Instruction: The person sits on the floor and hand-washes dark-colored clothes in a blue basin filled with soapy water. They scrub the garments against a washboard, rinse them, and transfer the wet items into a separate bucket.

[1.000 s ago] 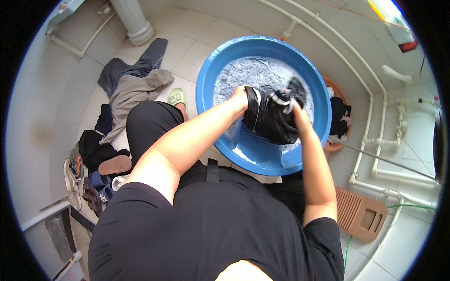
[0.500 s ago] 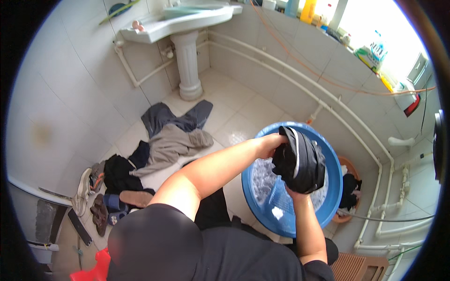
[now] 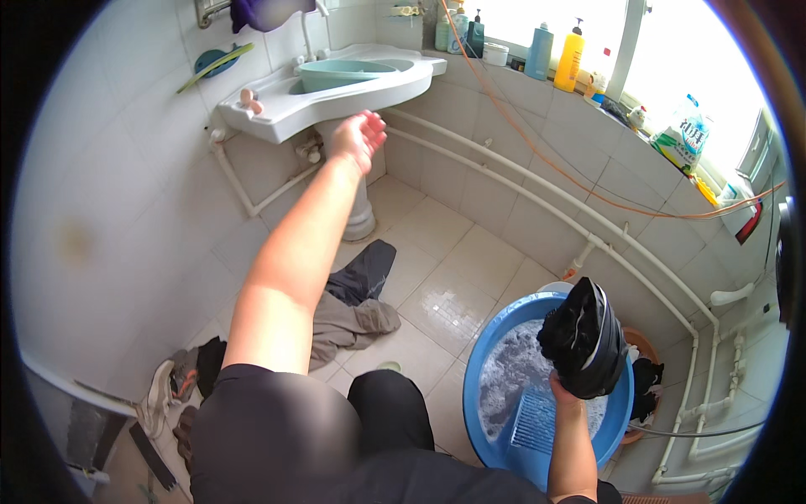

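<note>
I read the step in hand as the lift-out: my right hand (image 3: 564, 393) grips a wet black garment (image 3: 585, 340) from below, fingers closed around its lower end, and holds it bunched and upright above the blue wash basin (image 3: 487, 382). The garment hangs over the basin's far half, clear of the sudsy water (image 3: 504, 370), and a pale ribbed washboard (image 3: 531, 420) leans inside the basin just in front of it. My left hand (image 3: 359, 139) is well away from the basin, raised toward the front rim of the white pedestal sink (image 3: 336, 97), fingers loosely spread and curled, holding nothing; I cannot tell whether it touches the rim. A pale green bowl (image 3: 348, 74) sits in the sink. Judgement: the next move calls for the free left hand to complete its reach at the sink while the right keeps the dripping bundle over the basin so that run-off falls into the water, not onto the tiled floor (image 3: 445, 269). Hard to make out: the garment's kind, since it is balled up with only a pale stripe showing; the right fingertips, buried in the cloth; the water depth under the foam. A grey garment (image 3: 357, 315) lies on the floor to the left of the basin. The basin's near rim is cut off by my body, and something orange behind the basin is mostly hidden.
</note>
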A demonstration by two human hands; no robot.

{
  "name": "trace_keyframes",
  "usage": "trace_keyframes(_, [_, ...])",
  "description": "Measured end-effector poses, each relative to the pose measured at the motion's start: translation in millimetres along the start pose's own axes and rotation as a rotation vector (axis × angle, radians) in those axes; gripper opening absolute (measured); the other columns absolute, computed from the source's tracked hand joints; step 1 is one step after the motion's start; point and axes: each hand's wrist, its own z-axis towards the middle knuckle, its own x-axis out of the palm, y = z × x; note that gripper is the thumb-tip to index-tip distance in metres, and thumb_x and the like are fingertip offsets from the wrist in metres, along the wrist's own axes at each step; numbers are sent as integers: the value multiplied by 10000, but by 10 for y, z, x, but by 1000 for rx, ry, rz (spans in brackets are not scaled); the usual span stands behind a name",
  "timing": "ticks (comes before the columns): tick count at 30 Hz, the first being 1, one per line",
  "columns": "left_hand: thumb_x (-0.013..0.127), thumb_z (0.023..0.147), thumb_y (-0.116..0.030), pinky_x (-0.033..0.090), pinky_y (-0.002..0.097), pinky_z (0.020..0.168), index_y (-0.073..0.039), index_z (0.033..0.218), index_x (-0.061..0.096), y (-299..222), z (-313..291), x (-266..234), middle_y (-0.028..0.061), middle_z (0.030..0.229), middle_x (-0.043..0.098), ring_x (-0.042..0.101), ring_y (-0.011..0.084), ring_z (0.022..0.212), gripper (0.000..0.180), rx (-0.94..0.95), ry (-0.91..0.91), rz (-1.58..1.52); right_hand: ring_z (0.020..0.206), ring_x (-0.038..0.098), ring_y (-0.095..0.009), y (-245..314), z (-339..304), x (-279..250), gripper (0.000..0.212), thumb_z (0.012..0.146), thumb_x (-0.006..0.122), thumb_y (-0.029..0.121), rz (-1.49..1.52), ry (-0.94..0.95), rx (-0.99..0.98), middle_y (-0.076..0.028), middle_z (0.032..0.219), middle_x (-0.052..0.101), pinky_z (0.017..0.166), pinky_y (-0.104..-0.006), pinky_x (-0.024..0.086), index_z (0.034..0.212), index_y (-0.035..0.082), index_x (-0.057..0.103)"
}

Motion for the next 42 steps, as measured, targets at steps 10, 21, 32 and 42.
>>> trace_keyframes(10, [498, 855, -157, 440, 413, 868, 9, 1120, 424, -493, 1713, -208, 148, 1057, 454, 499, 271, 957, 321, 236, -268, -256, 1107, 471, -191, -346, 417, 468, 351, 894, 452, 332, -305, 225, -59, -26, 1204, 519, 900, -357, 391, 1197, 157, 479])
trace_keyframes(21, [739, 735, -267, 459, 428, 866, -52, 1099, 478, -857, 2709, -291, 153, 945, 490, 508, 266, 805, 497, -4, -327, 81, 1155, 431, -193, -566, 785, 587, 395, 899, 444, 340, -394, 258, -56, -31, 1257, 475, 947, -354, 346, 1245, 151, 433])
trace_keyframes(32, [719, 673, -11, 503, 316, 686, 39, 912, 536, -653, 2051, 0, 128, 922, 589, 596, 214, 791, 305, 546, -527, 310, 1202, 391, -195, -445, 496, 52, 443, 904, 437, 348, -443, 174, -101, -36, 1311, 430, 994, -351, 300, 1293, 144, 386])
trace_keyframes(42, [741, 667, -117, 454, 306, 695, -3, 802, 536, -1084, 1715, -122, 74, 823, 597, 564, 168, 748, 270, 817, -370, 731, 1246, 355, -197, -403, 358, -76, 488, 908, 430, 355, -482, 180, -117, -40, 1359, 389, 1036, -349, 259, 1337, 139, 345])
